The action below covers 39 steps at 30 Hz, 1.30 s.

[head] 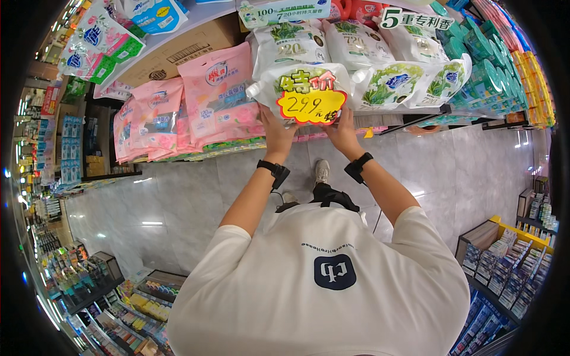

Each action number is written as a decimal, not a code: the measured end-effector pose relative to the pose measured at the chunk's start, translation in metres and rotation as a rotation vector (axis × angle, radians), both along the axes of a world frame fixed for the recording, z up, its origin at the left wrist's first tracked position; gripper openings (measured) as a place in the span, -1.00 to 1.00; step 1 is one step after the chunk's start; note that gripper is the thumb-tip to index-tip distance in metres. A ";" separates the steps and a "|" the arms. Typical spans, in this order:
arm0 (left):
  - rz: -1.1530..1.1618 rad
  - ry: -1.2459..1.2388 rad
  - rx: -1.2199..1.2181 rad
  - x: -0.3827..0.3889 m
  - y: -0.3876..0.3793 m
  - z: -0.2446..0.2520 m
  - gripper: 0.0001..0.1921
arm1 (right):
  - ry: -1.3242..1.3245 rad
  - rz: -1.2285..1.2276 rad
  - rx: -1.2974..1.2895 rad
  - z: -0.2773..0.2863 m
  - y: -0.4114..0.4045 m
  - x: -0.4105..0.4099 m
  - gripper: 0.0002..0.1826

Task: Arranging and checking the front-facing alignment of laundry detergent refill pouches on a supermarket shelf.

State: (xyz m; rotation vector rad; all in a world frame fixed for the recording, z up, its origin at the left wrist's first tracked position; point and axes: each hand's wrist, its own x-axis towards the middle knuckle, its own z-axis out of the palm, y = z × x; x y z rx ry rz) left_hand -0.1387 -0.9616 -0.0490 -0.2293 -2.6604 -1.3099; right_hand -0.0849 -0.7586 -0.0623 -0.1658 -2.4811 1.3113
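Observation:
Both hands are at the lower edge of a white capped detergent pouch [267,91] in the front row of a shop shelf. My left hand [278,135] grips its lower left corner. On the other side, my right hand [343,133] holds the lower right corner. A yellow and red price sign [311,107] with handwriting covers much of the pouch's front. Right of it lie white and green detergent pouches [389,84]; more white pouches [289,42] stand behind. Pink laundry bags [218,93] lean just left of my left hand.
Green cylindrical packs [485,80] are stacked at the right end of the shelf. A brown cardboard box [178,51] sits behind the pink bags. Grey floor tiles [187,209] lie below. Low display shelves [503,262] stand at lower right, others at left.

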 end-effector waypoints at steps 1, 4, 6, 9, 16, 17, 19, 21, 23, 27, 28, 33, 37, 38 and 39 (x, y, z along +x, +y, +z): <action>-0.022 -0.013 0.019 -0.005 0.003 0.003 0.33 | 0.095 -0.042 0.177 0.000 -0.002 -0.006 -0.06; -0.007 0.079 0.014 -0.021 0.011 -0.003 0.29 | -0.034 -0.116 0.080 -0.011 -0.007 -0.029 -0.04; 0.000 0.104 -0.017 -0.032 0.009 -0.009 0.26 | -0.099 -0.175 0.070 -0.017 -0.010 -0.038 -0.06; -0.042 0.137 -0.019 -0.039 0.004 -0.015 0.23 | -0.100 -0.189 0.033 -0.013 -0.015 -0.040 -0.08; -0.032 0.021 -0.103 -0.029 -0.002 -0.003 0.12 | -0.073 -0.126 0.107 0.043 -0.005 -0.009 -0.15; -0.023 -0.013 -0.105 -0.029 -0.004 -0.003 0.12 | -0.047 -0.094 0.070 0.051 -0.004 -0.008 -0.21; -0.075 -0.023 -0.081 -0.026 -0.007 0.000 0.12 | 0.071 -0.069 -0.063 0.054 -0.003 -0.012 -0.27; -0.018 -0.011 -0.086 -0.028 -0.005 -0.001 0.12 | 0.223 -0.029 0.118 0.057 0.003 -0.030 -0.33; -0.024 0.016 -0.086 -0.026 0.000 0.005 0.10 | 0.295 -0.074 0.232 0.057 0.003 -0.046 -0.48; -0.028 0.080 -0.103 -0.024 -0.004 0.007 0.05 | 0.146 -0.086 0.239 0.082 -0.004 -0.045 -0.60; -0.032 0.091 -0.099 -0.026 -0.008 0.006 0.05 | 0.036 -0.080 0.211 0.082 0.001 -0.043 -0.59; -0.187 -0.148 0.982 -0.037 -0.020 0.067 -0.19 | 0.361 -0.108 0.263 0.104 0.008 -0.023 -0.48; -0.157 0.029 0.600 -0.074 -0.049 0.084 -0.63 | 0.377 -0.136 0.248 0.102 -0.021 -0.020 -0.43; -0.087 0.117 0.446 -0.076 -0.049 0.093 -0.67 | 0.229 -0.073 -0.005 0.100 -0.027 -0.018 -0.34; -0.092 0.122 0.442 -0.080 -0.055 0.087 -0.67 | 0.236 -0.076 -0.009 0.099 -0.033 -0.021 -0.34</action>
